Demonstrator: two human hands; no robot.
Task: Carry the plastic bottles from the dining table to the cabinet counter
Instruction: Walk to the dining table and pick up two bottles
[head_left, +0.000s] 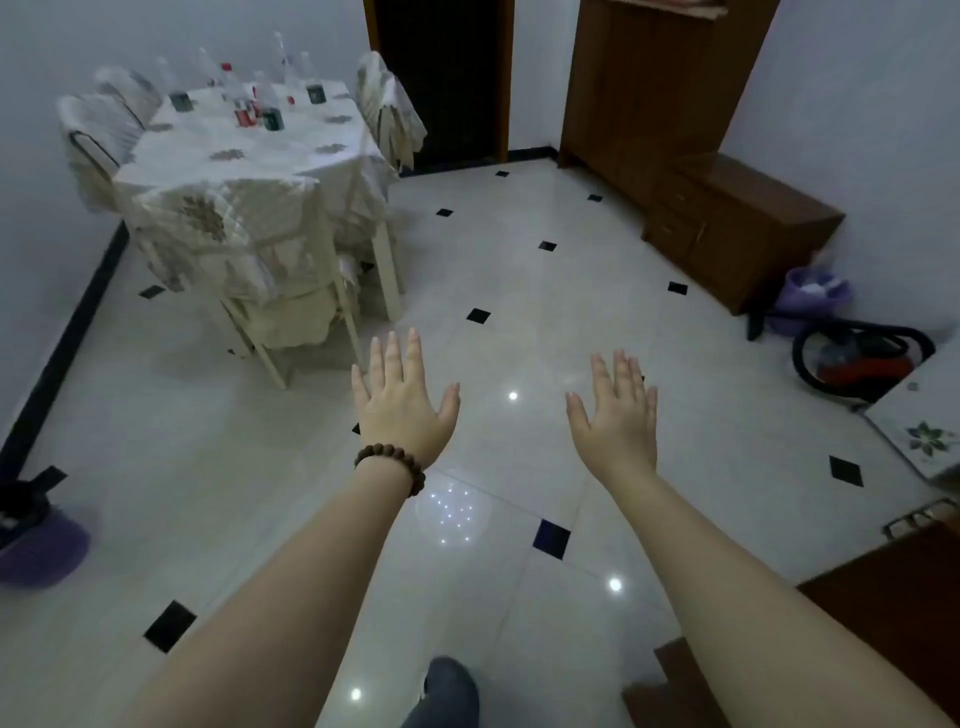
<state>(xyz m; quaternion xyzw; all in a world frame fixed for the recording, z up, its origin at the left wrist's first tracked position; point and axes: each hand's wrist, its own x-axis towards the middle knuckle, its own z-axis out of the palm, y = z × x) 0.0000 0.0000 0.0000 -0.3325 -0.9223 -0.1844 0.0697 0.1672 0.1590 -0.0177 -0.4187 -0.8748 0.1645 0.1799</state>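
Several clear plastic bottles with red or dark labels stand upright on the dining table, which is draped in a white cloth at the far left. The low brown cabinet counter stands against the right wall, its top bare. My left hand, with a bead bracelet on the wrist, and my right hand are stretched out over the floor with fingers straight and spread. Both hold nothing and are far from the table.
Covered chairs surround the table. A tall brown wardrobe stands behind the counter beside a dark doorway. A purple bucket and a vacuum cleaner sit on the right. Tiled floor lies open between.
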